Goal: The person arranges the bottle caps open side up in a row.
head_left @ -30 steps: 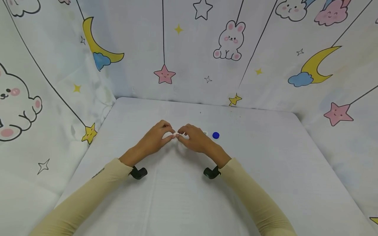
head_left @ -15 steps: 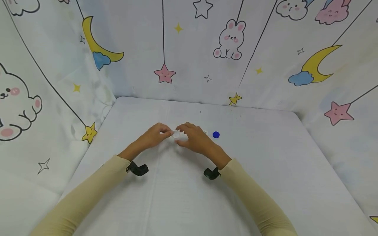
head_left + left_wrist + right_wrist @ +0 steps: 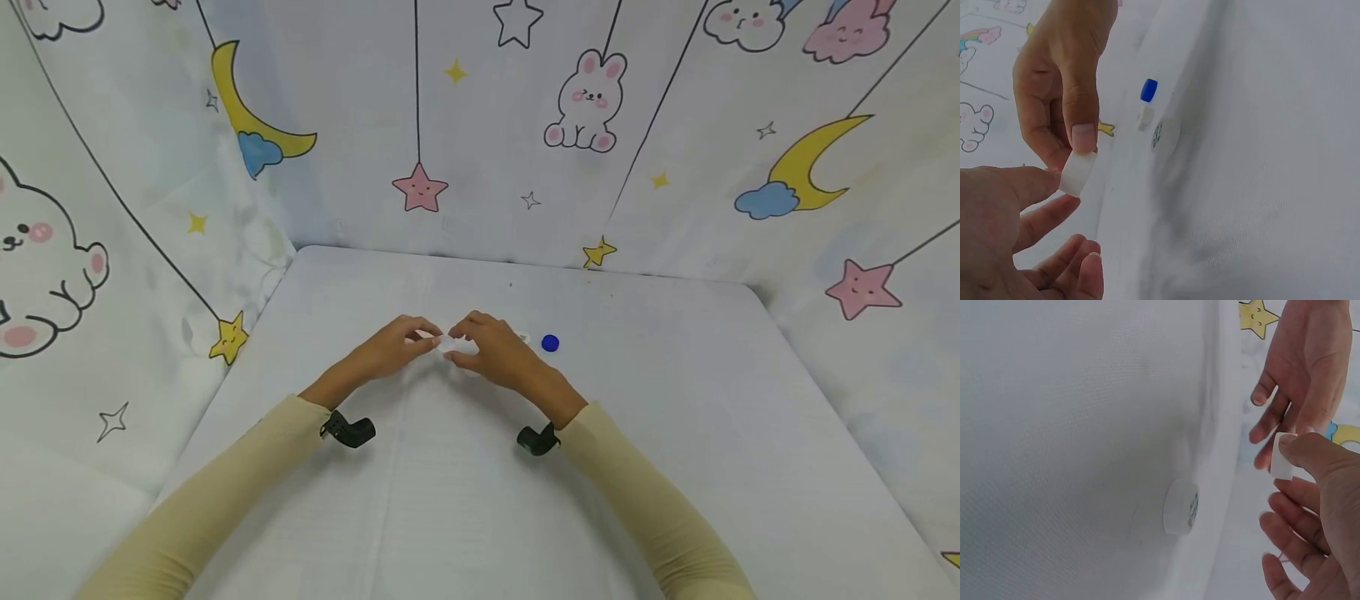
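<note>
Between the fingertips of both hands is a small white cap-like piece (image 3: 1079,172), held just above the white table. My left hand (image 3: 390,345) pinches its left side with thumb and index finger. The right hand (image 3: 495,348) pinches it from the other side, thumb across its edge in the right wrist view. A white disc with a dark print on its face (image 3: 1181,507) rests on the table near the hands. Beyond the right hand lie a blue cap (image 3: 550,342) and a small white round piece (image 3: 523,337), partly hidden by that hand in the head view.
The white tabletop (image 3: 675,433) runs out on both sides of the arms. Behind it and at the sides hangs a white cloth (image 3: 495,117) printed with moons, stars and rabbits. A dark camera mount (image 3: 349,430) sits at the left wrist, another (image 3: 537,440) at the right.
The left hand drew down and slightly left, then came back a little toward the right hand. The right fingers spread wider around the white piece. The blue cap lies where it was.
</note>
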The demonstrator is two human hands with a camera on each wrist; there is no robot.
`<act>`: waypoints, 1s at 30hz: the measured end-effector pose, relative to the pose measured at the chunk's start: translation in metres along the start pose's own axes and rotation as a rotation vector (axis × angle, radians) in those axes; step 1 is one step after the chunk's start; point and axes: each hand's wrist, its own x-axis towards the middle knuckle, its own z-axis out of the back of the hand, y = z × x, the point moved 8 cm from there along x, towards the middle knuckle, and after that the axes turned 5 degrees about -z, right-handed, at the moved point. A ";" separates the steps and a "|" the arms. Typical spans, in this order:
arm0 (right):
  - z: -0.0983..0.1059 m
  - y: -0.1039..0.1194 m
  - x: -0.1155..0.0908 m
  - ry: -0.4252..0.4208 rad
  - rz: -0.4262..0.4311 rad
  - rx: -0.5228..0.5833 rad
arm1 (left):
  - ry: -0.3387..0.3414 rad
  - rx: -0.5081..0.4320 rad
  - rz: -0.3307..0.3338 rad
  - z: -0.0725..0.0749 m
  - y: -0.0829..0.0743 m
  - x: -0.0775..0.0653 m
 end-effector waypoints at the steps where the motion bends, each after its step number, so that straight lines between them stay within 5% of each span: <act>1: 0.000 0.000 0.000 0.003 -0.001 -0.005 | -0.003 0.014 -0.015 0.000 -0.001 0.000; 19: -0.019 -0.010 0.006 0.144 -0.061 -0.032 | 0.006 0.316 -0.138 -0.012 -0.014 -0.003; 30: -0.033 -0.010 0.008 0.159 -0.059 -0.046 | -0.019 0.407 -0.177 -0.019 -0.010 -0.006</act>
